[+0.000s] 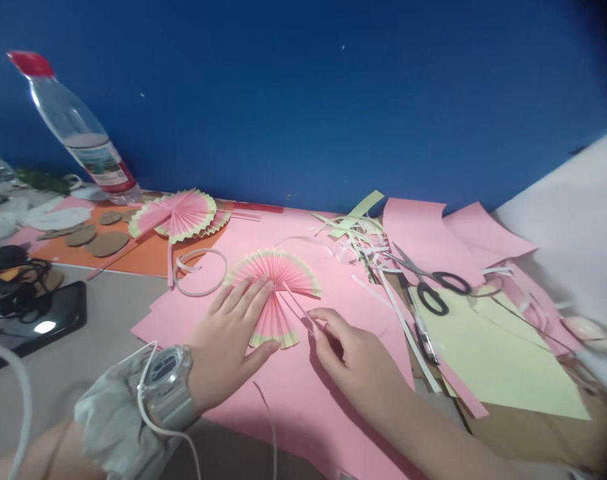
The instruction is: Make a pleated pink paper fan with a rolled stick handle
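Note:
A pleated pink paper fan (294, 270) with a pale green rim lies spread on pink paper sheets (373, 407). My left hand (238, 327) presses flat on its left side, fingers stretched out, covering part of the folds. Between the thumb and fingers of my right hand (346, 347) is a thin pink paper strip (298, 307), which runs up to the fan's centre. Whether the strip is fixed there I cannot tell. Finished-looking pink fans (186, 213) with strip handles lie farther back on the left.
Scissors (428, 277) and a utility knife (423, 330) lie at right, beside paper scraps (358, 233) and a pale green sheet (503, 360). A bottle (83, 133) stands back left. Near it are cardboard discs (106, 243), a tape ring (200, 272) and a phone (48, 323). A blue wall (303, 100) rises behind.

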{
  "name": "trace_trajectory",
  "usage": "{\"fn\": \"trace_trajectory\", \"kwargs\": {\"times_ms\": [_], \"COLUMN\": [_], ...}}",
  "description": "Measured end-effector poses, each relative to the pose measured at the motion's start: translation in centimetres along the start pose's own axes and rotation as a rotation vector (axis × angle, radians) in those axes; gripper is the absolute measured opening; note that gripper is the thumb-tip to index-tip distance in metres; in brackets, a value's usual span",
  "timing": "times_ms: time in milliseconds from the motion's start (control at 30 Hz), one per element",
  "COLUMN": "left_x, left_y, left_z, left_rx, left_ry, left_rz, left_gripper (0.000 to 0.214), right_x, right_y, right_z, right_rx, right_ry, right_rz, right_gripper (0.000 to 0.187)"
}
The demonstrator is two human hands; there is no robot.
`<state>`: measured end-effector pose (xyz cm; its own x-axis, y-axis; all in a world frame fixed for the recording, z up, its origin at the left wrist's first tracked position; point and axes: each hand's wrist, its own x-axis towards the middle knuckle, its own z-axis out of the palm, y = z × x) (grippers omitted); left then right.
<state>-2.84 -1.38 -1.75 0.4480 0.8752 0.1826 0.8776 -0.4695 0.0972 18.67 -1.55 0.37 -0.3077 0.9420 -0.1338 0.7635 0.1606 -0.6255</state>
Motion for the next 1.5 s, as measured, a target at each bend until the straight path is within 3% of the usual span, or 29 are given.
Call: {"fn": "trace_trajectory", "kwargs": {"times_ms": [333,733,933,1167,1500], "left_x": [0.1,0.1,0.4,0.6,0.7], "left_y": [-0.2,-0.1,-0.1,0.1,0.0], "left_z": [-0.1,-0.1,-0.4,-0.6,-0.4], "left_rx": [0.010,-0.053,-0.077,-0.081,-0.126], "left_ry": [-0.037,-0.071,-0.129,-0.105,-0.120], "left_rz": [0.015,0.024,0.023,-0.018,0.083], "left_gripper": [0.075,0.074,0.065,0.063,0.059], "right_x": [0.2,0.4,0.5,0.5,0.5], "right_y": [-0.2,-0.3,-0.5,-0.7,-1.0], "right_z": [-0.6,-0.4,-0.5,-0.5,-0.5], "right_rx": [-0.024,-0.051,-0.098,-0.150,-0.206], "right_ry": [-0.071,-0.063,-0.087,-0.081,-0.069], "right_rz": [-0.019,-0.031,-0.021,0.009,-0.078], "right_gripper": [0.024,0.025,0.023,0.022,0.024]}}
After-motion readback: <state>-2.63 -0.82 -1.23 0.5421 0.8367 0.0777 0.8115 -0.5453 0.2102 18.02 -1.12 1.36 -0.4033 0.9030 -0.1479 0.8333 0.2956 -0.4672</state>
